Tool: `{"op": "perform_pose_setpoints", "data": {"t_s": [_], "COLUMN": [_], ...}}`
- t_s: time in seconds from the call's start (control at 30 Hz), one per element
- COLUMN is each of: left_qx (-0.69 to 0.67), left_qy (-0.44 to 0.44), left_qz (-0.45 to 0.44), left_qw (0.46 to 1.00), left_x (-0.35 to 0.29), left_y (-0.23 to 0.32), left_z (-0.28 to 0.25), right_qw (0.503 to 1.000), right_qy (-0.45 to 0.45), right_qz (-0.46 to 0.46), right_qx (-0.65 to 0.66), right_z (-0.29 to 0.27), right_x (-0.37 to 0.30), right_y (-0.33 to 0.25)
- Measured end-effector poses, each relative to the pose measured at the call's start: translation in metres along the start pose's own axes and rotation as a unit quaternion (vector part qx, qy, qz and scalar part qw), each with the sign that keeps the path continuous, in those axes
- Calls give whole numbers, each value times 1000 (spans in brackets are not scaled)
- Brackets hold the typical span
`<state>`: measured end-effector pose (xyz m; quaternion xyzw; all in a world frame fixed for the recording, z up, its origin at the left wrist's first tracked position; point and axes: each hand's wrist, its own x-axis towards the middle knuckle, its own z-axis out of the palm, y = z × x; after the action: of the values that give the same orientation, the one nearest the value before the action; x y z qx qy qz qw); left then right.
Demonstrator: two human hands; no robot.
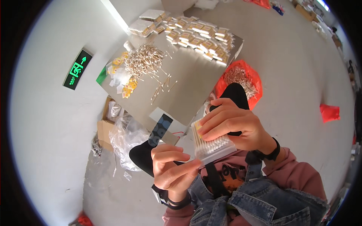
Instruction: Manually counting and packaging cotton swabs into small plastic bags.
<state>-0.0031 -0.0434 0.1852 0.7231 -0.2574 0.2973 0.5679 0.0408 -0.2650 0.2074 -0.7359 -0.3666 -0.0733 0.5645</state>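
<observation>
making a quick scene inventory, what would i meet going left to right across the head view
Black rectangular sign with green symbols → brown cardboard box → crumpled clear plastic bag → left hand → clear plastic packet of white-tipped cotton swabs → right hand → small red plastic bundle on the floor

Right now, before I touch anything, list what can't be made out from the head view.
All in the head view:
- Part of the cotton swab pack: covered by the fingers of the right hand.
- Left hand: whether it pinches the pack's edge or only touches it.
- Loose swab heap: swabs overlap, too small to count.
- Red item, lower left: cut off by the picture's edge.
</observation>
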Motion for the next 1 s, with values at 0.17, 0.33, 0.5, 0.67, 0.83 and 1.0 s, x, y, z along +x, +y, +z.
{"op": "perform_pose_setpoints", "data": {"t_s": [0.17,0.33,0.5,0.67,0.83,1.0], "left_qx": [-51,-122,-110,-90,-96,-69], "left_qy": [60,42,18,100,74,150], "left_qz": [-72,-229,-291,-266,-162,-233], "left_qw": [994,965,950,955,979,958], "left_x": [-4,-7,-9,6,23,5], "left_y": [-5,-24,-52,-68,-112,-228], "left_z": [-3,-9,-19,-32,-37,-67], "right_qw": [995,979,916,847,718,632], "right_qy": [23,53,94,101,148,152], "right_qz": [87,171,285,394,394,407], "right_qx": [41,101,268,342,554,641], "right_z": [22,41,63,75,89,98], "right_x": [5,24,36,55,74,77], "right_y": [-11,-16,14,45,81,125]}}
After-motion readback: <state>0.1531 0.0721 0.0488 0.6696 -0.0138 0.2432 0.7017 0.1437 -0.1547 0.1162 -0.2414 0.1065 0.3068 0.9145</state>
